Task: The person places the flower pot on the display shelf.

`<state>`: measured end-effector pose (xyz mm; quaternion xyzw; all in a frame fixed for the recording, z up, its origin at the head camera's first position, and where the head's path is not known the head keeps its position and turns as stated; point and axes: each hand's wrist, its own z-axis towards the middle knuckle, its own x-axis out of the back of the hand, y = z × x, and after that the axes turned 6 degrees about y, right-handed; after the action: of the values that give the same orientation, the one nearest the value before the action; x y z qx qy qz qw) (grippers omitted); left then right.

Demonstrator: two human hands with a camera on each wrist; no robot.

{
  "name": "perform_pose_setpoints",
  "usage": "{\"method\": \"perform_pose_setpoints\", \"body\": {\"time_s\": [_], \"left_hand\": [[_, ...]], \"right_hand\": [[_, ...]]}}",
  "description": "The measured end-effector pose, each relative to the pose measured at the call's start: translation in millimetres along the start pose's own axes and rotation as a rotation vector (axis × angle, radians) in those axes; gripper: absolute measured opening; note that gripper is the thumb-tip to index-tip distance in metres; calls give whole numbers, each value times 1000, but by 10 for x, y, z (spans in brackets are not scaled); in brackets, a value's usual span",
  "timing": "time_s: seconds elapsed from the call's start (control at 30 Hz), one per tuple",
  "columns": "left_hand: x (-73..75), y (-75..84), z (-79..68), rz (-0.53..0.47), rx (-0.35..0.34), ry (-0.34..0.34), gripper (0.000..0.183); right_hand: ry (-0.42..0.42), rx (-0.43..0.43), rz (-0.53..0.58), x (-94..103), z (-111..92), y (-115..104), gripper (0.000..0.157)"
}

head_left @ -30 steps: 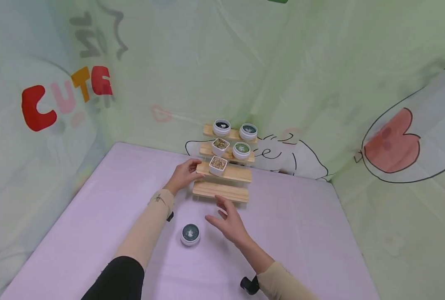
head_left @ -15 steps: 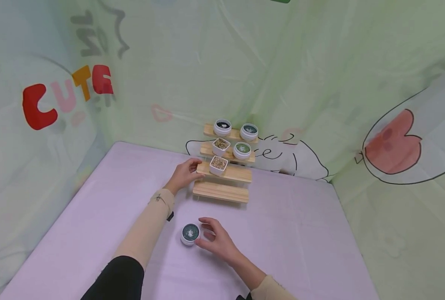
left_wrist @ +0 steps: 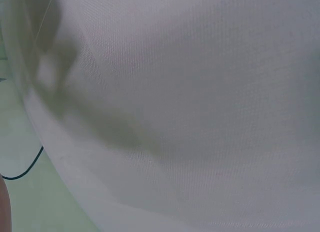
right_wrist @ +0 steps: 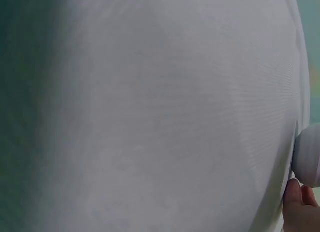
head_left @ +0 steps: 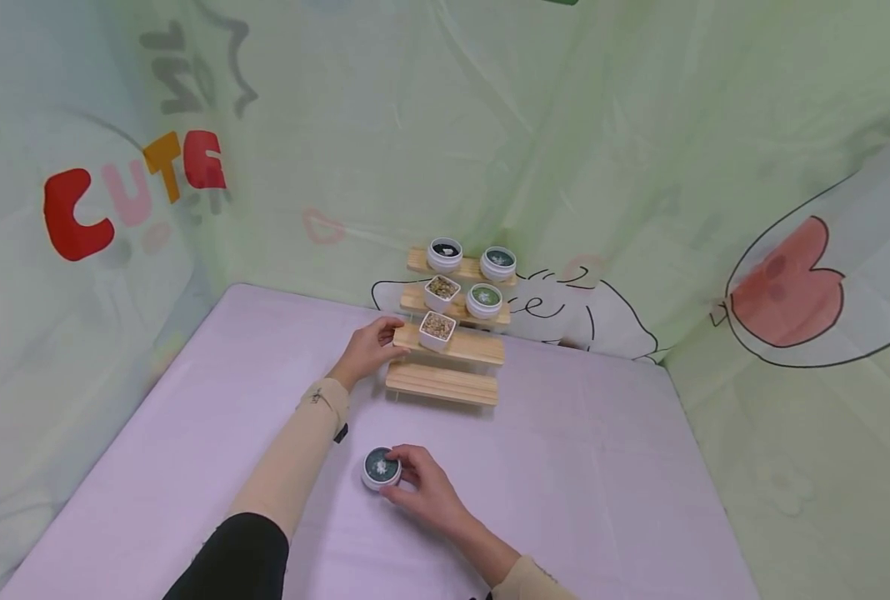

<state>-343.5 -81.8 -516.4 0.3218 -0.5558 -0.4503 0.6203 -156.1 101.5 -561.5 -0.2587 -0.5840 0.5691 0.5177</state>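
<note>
In the head view my right hand (head_left: pixel 428 490) grips a small round white pot (head_left: pixel 381 468) with a dark teal top and a pale mark on it. The thumb lies at its near side and the fingers reach over the rim. The pot (right_wrist: pixel 307 154) and my fingertips show at the right edge of the right wrist view. My left hand (head_left: pixel 368 350) holds the left end of a tiered wooden stand (head_left: pixel 445 385), finger and thumb around the third plank from the top. The left wrist view shows mostly cloth and shadow.
A square white pot (head_left: pixel 437 332) of tan bits sits on the third plank. Above it stand another square pot (head_left: pixel 441 293), a green-topped round pot (head_left: pixel 484 302), a black-topped pot (head_left: pixel 444 255) and a teal-topped pot (head_left: pixel 498 263). Printed curtains (head_left: pixel 565 150) border the lilac tablecloth (head_left: pixel 565 467).
My right hand has come down from in front of the stand toward the left and taken hold of the teal-topped pot on the table. The left hand stays on the stand.
</note>
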Motion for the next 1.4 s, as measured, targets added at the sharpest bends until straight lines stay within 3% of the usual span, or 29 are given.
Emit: {"method": "perform_pose_setpoints", "body": {"time_s": [0.37,0.53,0.73,0.93,1.27,1.4], "left_hand": [[0,-15,-1,-21,10,-2,59],[0,-11,-1,-31,13,1,60],[-3,-19,-1,-24,3,4,58],[-4,-11,-16,-23,-8,12,56],[1,10,-20,-13,-5,9,56],[1,24,-22,-7,8,6,56]], "right_hand": [[9,63,-216,-28,11,21,41],[24,77,-245,-27,21,16,40],[73,46,-196,-31,38,56,38],[168,-22,-71,31,97,59,40],[275,-115,87,397,326,-254,44],[304,-138,101,592,425,-500,46]]}}
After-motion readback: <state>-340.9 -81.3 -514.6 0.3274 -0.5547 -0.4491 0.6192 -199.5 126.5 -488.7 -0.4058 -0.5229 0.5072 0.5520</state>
